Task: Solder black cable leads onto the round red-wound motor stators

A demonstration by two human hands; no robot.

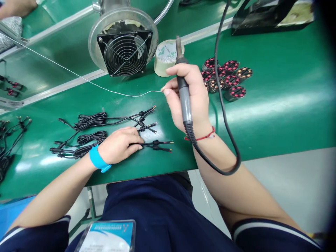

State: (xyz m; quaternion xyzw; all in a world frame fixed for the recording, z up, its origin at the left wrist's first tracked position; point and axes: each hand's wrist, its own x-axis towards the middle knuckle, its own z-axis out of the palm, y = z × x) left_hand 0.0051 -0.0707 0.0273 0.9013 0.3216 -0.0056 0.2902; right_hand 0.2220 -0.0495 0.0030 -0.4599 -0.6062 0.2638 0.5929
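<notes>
My right hand [193, 94] is closed around a soldering iron [185, 103], its tip pointing up and away from me. Between the thumb and a fingertip of that same hand is the end of a thin solder wire [120, 93], which runs off to the upper left. My left hand [122, 145] is closed on a black cable [149, 144] low over the green table. The cable's split ends, with bare coloured wire tips, stick out to the right of the fingers. Bundled black cables [90, 120] lie beside and beyond this hand.
A fume extractor fan [126, 56] stands at the back, next to a tape roll [164, 57]. Several round wound motor parts [232, 80] sit on the right of the table [275, 115]. The iron's cord [223, 105] loops over my right forearm. Another person's hand [19, 7] shows at top left.
</notes>
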